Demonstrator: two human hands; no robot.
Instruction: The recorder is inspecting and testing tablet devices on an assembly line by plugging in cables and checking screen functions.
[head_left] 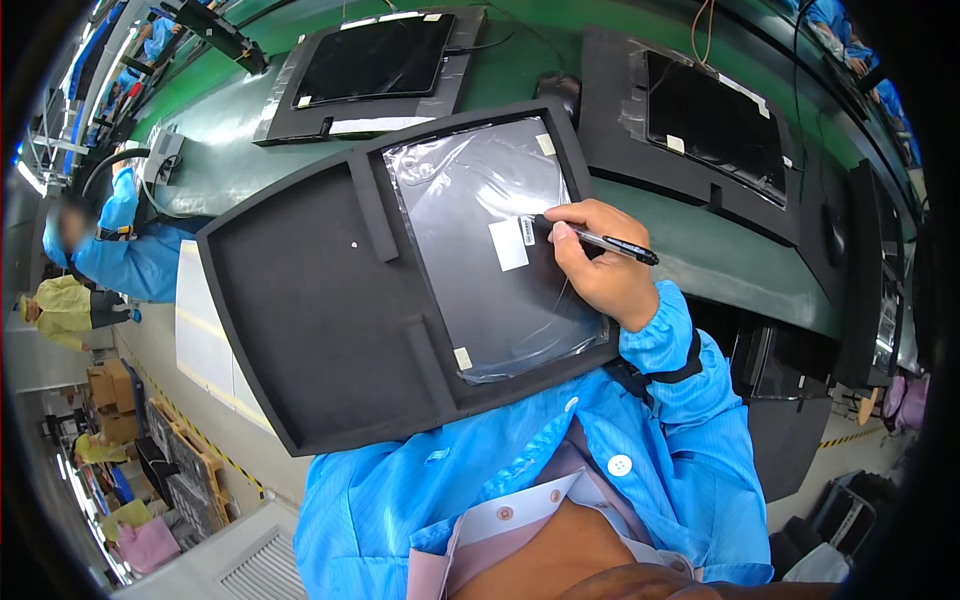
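Note:
My right hand (608, 268) is closed around a black-and-clear pen (622, 248). The pen's tip end is at a small printed sticker (528, 232), beside a blank white label (509, 246). Both lie on a flat, dark panel (490, 310) wrapped in shiny clear film, with pale tabs at two of its corners. The panel rests in the right part of a black foam tray (300, 310), which tilts across my front. On the left, the tray's recess holds no panel. My left hand is out of view, and the tray covers the area where that arm could be.
Beyond the tray, on the green bench (225, 175), two screens (375, 60) (715, 125) lie on foam pads with cables. A black mouse (558, 97) sits between them. A co-worker in blue (135, 262) is at the left. Another foam tray (868, 280) stands at the right.

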